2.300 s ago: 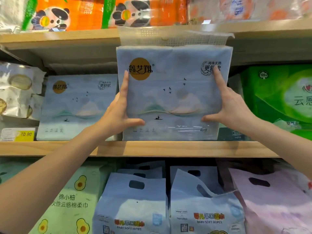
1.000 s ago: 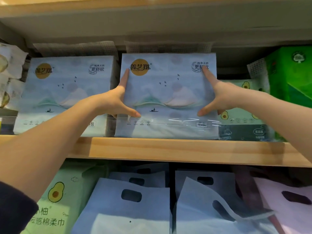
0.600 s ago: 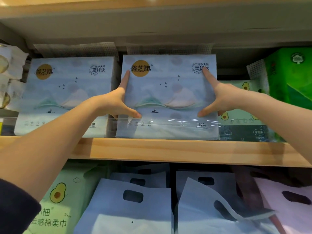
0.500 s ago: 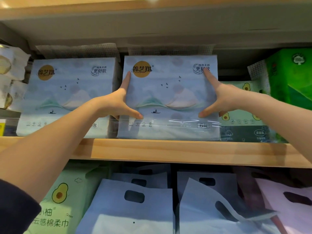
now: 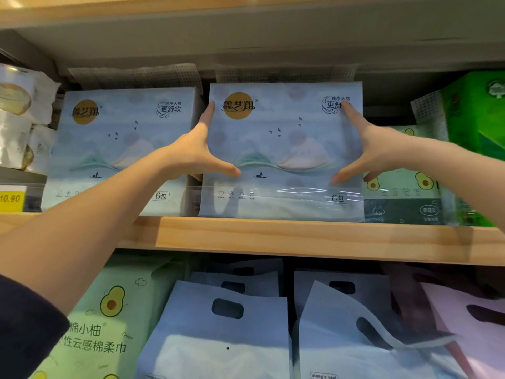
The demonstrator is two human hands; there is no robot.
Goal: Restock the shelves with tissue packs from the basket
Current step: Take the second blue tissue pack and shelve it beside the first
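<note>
A pale blue tissue pack (image 5: 284, 149) with a gold round logo stands upright on the wooden shelf (image 5: 300, 236), its bottom resting on the board. My left hand (image 5: 194, 154) clasps its left edge, thumb across the front and fingers along the side. My right hand (image 5: 374, 151) clasps its right edge the same way. A matching blue tissue pack (image 5: 120, 149) stands just to its left on the same shelf. The basket is out of view.
A green avocado-print pack (image 5: 401, 192) and a bright green pack (image 5: 481, 132) stand to the right; white packs (image 5: 21, 119) and a yellow price tag (image 5: 11, 198) to the left. Blue handled wipe bags (image 5: 218, 329), a pink bag (image 5: 470, 337) and a green avocado pack (image 5: 103, 324) fill the lower shelf.
The pack went from raised in front of the shelf to standing on the board beside its twin. In the last second both hands stay on its edges almost unmoved.
</note>
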